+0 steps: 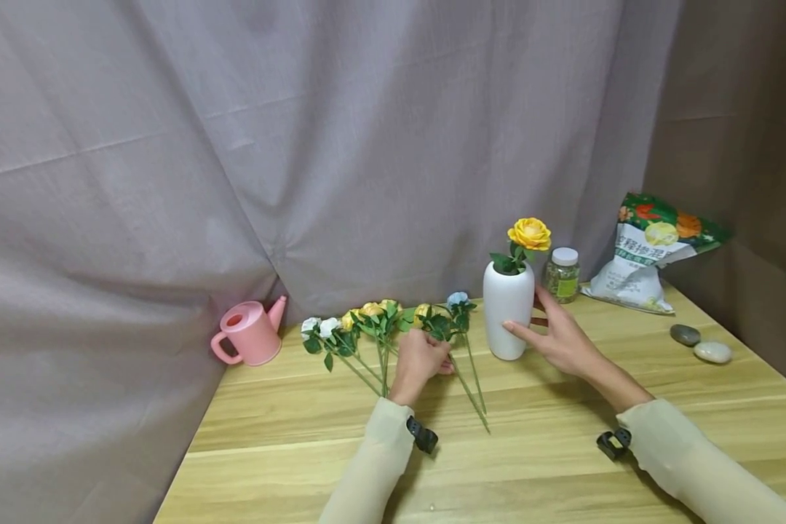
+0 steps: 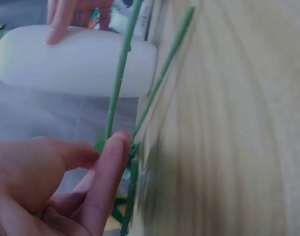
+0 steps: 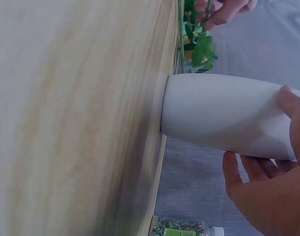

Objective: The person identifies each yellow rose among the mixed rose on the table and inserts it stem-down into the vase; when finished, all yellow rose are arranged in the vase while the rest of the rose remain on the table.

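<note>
My left hand [image 1: 422, 360] pinches the green stem [image 2: 119, 73] of an artificial flower between thumb and forefinger, low over the table. A yellow bloom [image 1: 423, 313] and a blue flower [image 1: 458, 299] lie just beyond that hand, their leaves overlapping; which bloom belongs to the pinched stem is hard to tell. With thumb and fingers around its side, my right hand [image 1: 560, 338] holds a white vase [image 1: 507, 313] that stands upright on the table. One yellow rose [image 1: 530, 233] rises from the vase's mouth. Left of my left hand lie white flowers [image 1: 330, 327] and yellow flowers [image 1: 370, 310].
A pink watering can [image 1: 252, 335] stands at the table's left edge. Behind the vase is a white-lidded jar [image 1: 562, 276] of small coloured grains. A printed bag [image 1: 642, 255] and two stones [image 1: 712, 353] are at the right. Grey curtain [image 1: 380, 145] backs the wooden table [image 1: 511, 466].
</note>
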### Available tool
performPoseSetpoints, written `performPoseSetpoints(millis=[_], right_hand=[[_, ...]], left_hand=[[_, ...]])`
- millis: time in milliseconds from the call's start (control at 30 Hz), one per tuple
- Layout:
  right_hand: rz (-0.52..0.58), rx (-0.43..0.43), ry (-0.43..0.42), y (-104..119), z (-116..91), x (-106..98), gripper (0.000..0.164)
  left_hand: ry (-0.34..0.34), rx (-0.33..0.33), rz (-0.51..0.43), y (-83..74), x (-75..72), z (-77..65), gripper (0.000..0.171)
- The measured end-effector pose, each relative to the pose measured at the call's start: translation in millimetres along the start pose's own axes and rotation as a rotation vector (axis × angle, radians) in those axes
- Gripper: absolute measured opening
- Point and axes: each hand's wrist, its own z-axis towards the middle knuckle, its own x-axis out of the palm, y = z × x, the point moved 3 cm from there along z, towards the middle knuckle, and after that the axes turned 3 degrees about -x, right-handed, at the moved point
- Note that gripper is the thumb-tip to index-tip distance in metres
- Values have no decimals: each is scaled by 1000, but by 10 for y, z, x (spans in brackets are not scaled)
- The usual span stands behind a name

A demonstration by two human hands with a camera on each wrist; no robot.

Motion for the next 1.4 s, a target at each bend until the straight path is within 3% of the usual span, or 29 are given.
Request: performPoseSetpoints(millis=[267,467,733,1000,1233,1400], right_hand=[[5,-11,3,12,5,25,84],[0,-13,5,22,13,50,84],[6,-13,2,11,11,74,82],[0,-14,-3,-18,-1,25,82],[1,-8,3,-19,-17,12,82],[9,-23,-1,7,-6,5,81]], left_hand=[[-81,-5,2,-43,-153,47,14],[-105,7,-146,-101,-239,44,15],[-168,176,-299,-260,-294,38,21],[-241,278,-335,-523,-380,27,28],[-273,435,-694,-810,-524,-24,34],[-340,565,-849,-1053,-567,-49,33]])
